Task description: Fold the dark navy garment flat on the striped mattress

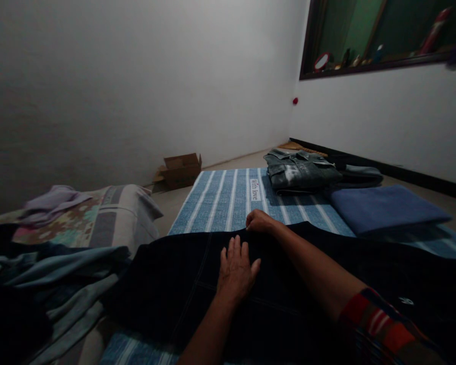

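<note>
Left hand (235, 268) lies flat, fingers spread, pressing the dark garment (167, 284) spread on the striped mat (220, 197); right hand (259, 221) pinches its far edge. Folded jacket (302, 170) and blue folded cloth (383, 208) are already stacked beyond; unfolded clothes pile (41, 274) remains left.

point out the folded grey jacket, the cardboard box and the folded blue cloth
folded grey jacket (302, 170), head view, middle of its front
cardboard box (180, 172), head view, its front wall
folded blue cloth (383, 208), head view, its top face
</note>
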{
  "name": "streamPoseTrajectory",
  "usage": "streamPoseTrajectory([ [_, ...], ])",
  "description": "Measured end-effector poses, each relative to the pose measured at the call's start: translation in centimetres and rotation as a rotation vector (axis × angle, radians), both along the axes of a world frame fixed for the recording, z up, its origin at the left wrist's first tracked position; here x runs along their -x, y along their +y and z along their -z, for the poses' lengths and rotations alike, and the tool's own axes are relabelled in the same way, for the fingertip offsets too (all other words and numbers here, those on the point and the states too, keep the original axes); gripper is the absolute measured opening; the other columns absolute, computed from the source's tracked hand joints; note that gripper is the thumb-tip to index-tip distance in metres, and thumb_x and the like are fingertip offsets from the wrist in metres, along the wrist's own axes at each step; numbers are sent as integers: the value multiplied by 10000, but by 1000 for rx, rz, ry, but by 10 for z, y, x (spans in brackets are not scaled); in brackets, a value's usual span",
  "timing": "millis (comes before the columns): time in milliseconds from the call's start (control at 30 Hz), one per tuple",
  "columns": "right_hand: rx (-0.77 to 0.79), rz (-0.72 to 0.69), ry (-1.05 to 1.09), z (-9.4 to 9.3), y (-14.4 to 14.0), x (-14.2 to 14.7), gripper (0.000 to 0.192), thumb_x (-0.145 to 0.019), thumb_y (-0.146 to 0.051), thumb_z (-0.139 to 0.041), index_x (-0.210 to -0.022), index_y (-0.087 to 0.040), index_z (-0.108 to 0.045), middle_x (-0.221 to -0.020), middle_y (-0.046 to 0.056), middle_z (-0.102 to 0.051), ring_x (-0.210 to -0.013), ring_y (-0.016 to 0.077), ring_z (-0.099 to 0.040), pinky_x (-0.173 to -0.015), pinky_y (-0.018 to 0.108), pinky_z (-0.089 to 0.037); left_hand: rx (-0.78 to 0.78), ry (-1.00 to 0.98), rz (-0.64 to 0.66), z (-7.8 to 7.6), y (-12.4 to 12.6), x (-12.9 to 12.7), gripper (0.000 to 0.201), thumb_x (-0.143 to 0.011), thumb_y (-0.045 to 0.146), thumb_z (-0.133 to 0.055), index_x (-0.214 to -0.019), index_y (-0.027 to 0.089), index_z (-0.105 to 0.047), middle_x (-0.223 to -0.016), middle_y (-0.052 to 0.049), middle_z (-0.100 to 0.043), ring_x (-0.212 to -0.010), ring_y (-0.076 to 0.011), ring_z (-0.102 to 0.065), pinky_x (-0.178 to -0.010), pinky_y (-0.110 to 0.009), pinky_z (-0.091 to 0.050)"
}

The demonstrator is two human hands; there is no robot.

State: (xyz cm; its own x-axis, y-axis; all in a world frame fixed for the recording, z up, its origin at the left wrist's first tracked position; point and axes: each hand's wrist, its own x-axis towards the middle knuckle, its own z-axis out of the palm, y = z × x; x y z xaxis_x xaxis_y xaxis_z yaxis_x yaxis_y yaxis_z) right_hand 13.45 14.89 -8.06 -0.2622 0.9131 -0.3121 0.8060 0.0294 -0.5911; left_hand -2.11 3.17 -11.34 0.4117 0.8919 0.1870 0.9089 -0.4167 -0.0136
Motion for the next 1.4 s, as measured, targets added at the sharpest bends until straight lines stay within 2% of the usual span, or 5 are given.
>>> streamPoseTrajectory([
  [633, -64, -27, -39, -1, -4, 0, 303, -893, -357, -580, -1118, -154, -587, -1121, 60, -599, -937, 203, -604, -783, 381, -525, 53, 23, -19, -9, -2, -2, 553, -920, 446, -404, -1350, 102, -452, -1493, -189, -302, -1397, -302, -238, -1105, -507, -247],
  [900, -261, 53, -209, -11, -9, -1, 276, -898, -362, -570, -1079, -156, -600, -1076, 51, -614, -916, 191, -606, -780, 373, -518, 13, -13, -12, 0, -1, 0, 574, -921, 501, -381, -1347, 123, -457, -1491, -179, -316, -1396, -290, -248, -1111, -499, -244],
  [1000, -441, 205, -367, -25, -10, -17, 245, -922, -252, -496, -1142, -191, -587, -1145, 99, -589, -1062, 230, -552, -873, 396, -457, 7, -22, -9, 1, -2, 0, 582, -920, 512, -376, -1347, 124, -454, -1490, -180, -318, -1395, -291, -249, -1111, -499, -247],
  [1200, -702, 453, -677, -45, 10, -70, 531, -885, -124, -410, -1406, -214, -363, -1456, 217, -299, -1338, 403, -226, -964, 590, -268, 34, -51, 1, -2, -5, 1, 595, -916, 532, -359, -1346, 132, -456, -1490, -177, -321, -1396, -294, -246, -1102, -510, -257],
  [1400, -727, 525, -863, -40, 33, -116, 603, -871, -157, -446, -1448, -157, -273, -1421, 282, -313, -1289, 453, -273, -917, 621, -261, 42, -58, 4, -2, -6, 2, 585, -916, 512, -359, -1352, 134, -453, -1494, -179, -311, -1398, -300, -235, -1099, -515, -265],
])
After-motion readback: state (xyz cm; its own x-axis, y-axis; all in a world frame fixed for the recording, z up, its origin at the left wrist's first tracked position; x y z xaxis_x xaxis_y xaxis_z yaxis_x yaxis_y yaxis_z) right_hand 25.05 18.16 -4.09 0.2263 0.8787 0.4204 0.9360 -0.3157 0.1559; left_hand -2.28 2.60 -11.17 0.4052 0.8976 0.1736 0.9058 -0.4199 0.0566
